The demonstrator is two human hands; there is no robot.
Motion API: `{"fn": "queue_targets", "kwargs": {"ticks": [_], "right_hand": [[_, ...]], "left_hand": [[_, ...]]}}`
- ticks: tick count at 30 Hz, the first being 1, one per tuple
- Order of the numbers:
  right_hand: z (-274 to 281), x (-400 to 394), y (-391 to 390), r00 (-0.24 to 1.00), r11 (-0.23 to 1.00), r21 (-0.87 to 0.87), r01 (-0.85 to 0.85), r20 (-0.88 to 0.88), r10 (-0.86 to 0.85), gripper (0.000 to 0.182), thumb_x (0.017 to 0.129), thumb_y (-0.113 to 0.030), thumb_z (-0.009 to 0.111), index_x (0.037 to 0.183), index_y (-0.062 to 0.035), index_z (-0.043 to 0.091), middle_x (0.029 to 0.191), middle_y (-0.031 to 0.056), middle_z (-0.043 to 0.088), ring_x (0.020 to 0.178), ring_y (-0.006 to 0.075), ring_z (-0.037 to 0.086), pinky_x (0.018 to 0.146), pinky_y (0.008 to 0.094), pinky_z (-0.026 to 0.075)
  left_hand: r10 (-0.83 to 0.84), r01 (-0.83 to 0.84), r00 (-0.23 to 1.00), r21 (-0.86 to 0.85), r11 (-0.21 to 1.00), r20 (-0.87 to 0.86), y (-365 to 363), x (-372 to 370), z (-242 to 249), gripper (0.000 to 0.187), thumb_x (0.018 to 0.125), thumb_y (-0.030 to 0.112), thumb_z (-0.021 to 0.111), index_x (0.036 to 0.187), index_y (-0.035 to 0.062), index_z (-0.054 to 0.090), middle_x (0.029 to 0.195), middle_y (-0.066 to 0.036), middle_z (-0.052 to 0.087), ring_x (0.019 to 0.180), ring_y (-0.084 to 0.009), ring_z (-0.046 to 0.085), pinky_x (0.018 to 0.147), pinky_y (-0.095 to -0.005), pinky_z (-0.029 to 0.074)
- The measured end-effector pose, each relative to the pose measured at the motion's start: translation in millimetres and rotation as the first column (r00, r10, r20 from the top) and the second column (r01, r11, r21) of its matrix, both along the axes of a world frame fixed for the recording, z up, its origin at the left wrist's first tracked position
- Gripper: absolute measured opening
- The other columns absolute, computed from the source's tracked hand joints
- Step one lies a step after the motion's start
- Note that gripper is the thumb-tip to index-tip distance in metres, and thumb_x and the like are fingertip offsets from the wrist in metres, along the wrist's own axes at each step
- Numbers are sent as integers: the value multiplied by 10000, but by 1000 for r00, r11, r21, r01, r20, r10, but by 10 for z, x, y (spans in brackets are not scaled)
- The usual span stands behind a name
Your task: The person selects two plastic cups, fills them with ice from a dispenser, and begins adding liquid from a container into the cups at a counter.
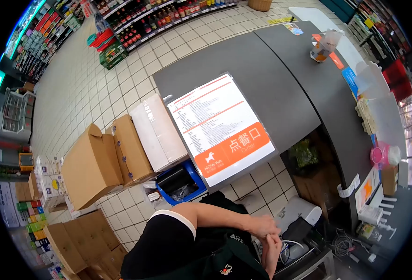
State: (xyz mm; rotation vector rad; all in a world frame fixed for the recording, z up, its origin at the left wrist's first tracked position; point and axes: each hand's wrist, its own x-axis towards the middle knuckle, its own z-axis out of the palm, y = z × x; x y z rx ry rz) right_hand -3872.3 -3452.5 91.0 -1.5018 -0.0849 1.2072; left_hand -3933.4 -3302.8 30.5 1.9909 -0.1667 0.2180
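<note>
My left hand [262, 226] reaches across from the left, its fingers closed and bent down toward my other hand. Right below it, my right hand [273, 248] is also closed, its fingertips meeting those of the left. Whatever they pinch is hidden between the fingers. Close to the right of both hands runs a looped white cable [294, 241]. A black item [297, 229] lies beside a rounded white machine [301, 212] just past the hands. My dark apron [229, 256] is under the forearms.
A grey counter [290, 100] carries a printed order sheet [222, 126] and a cup in a bag [325, 45]. Cardboard boxes [91, 168] and a blue bin [180, 184] stand at left. Tangled cables [344, 245] lie at right. Bottle shelves [157, 21] line the back.
</note>
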Motion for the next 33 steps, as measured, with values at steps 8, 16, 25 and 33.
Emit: {"fn": "queue_targets", "kwargs": {"ticks": [8, 16, 25, 33], "right_hand": [[265, -170, -425, 818, 993, -114, 35, 574, 37, 144, 876, -47, 576, 759, 36, 585, 739, 55, 611, 660, 80, 535, 622, 211, 426], [71, -234, -876, 734, 975, -219, 43, 669, 118, 174, 864, -37, 588, 711, -2, 513, 669, 11, 532, 607, 56, 450, 576, 195, 361], [-96, -132, -166, 694, 929, -286, -235, 620, 366, 98, 745, 14, 668, 757, 33, 573, 681, 54, 533, 646, 106, 535, 610, 239, 445], [-72, 341, 383, 533, 838, -250, -486, 674, 511, 67, 745, 38, 661, 773, 27, 601, 732, 23, 569, 694, 100, 558, 667, 227, 453]], "left_hand": [[-259, 336, 913, 220, 916, -315, -606, -137, -425, 256, 767, 275, 649, 762, 19, 643, 732, -171, 640, 730, -355, 630, 614, -429, 490], [-289, 439, 867, 348, 828, -406, -981, -316, -700, 306, 704, 290, 737, 850, 30, 672, 810, -149, 661, 821, -333, 648, 688, -419, 522], [18, 140, 901, 328, 934, -434, -502, -397, -678, 202, 633, 193, 675, 780, 55, 685, 795, -152, 670, 808, -331, 657, 621, -446, 517], [646, -525, 692, 388, 757, -323, 622, -887, -302, 300, 794, 330, 643, 956, 82, 596, 965, -103, 581, 940, -304, 567, 785, -402, 484]]}}
